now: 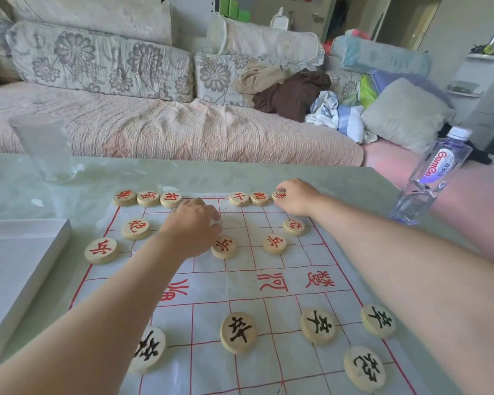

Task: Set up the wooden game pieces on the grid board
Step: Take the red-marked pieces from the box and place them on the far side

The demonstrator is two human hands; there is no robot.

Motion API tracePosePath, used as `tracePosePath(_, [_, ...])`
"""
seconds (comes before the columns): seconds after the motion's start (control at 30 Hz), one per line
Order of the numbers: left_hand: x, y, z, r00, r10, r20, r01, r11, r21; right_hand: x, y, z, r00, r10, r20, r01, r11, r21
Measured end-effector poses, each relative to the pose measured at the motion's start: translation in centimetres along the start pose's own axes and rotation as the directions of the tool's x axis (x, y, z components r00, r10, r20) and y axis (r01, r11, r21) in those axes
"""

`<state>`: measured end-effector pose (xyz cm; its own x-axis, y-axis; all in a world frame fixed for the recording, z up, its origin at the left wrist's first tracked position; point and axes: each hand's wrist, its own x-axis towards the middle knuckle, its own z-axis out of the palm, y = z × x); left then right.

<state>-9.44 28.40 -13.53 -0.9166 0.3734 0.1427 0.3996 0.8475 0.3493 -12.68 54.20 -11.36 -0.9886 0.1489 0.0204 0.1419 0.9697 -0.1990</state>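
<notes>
while right hand pinches far-row red piece at fingertips, left hand grip unclear

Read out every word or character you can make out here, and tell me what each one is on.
"GanTen": water bottle label, running sideways.
"楚河": red, on the grid board, upside down to the camera.
"兵": on three red pieces.
"卒": on several black pieces.
Back-row pieces, including the end piece that the right hand pinches: too small to read surely.
</notes>
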Motion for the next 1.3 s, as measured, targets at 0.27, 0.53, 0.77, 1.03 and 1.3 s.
tracePosePath(0.27, [-0.6,0.3,-0.6,1.0,0.019,0.021,-0.021,0.998,0.053,-2.0,-1.4,-1.6,1.0,0.023,-0.016,-0.024,0.998,-0.056])
tracePosePath(0.53, [-3.6,-0.7,-4.3,0.999,0.036,-0.032,-0.033,0.996,0.082,-7.0,-10.9,-2.1,0.976,-0.217,-0.016,0.217,0.967,0.131])
tracePosePath(0.77, [-9.7,-6.2,-9.9,0.998,-0.039,-0.055,0.049,0.978,0.202,-11.7,-23.1,-1.1,0.888,-0.46,0.009,0.439,0.855,0.276])
tracePosePath(1.03, [-18.0,-16.9,-15.3,0.964,-0.264,0.029,0.25,0.941,0.228,-16.1,-34.8,1.5,0.787,-0.603,0.129,0.558,0.786,0.266])
tracePosePath(1.3, [-24.6,-23.5,-18.7,0.924,-0.375,0.069,0.364,0.921,0.138,-19.1,-41.9,5.3,0.7,-0.655,0.284,0.643,0.752,0.148])
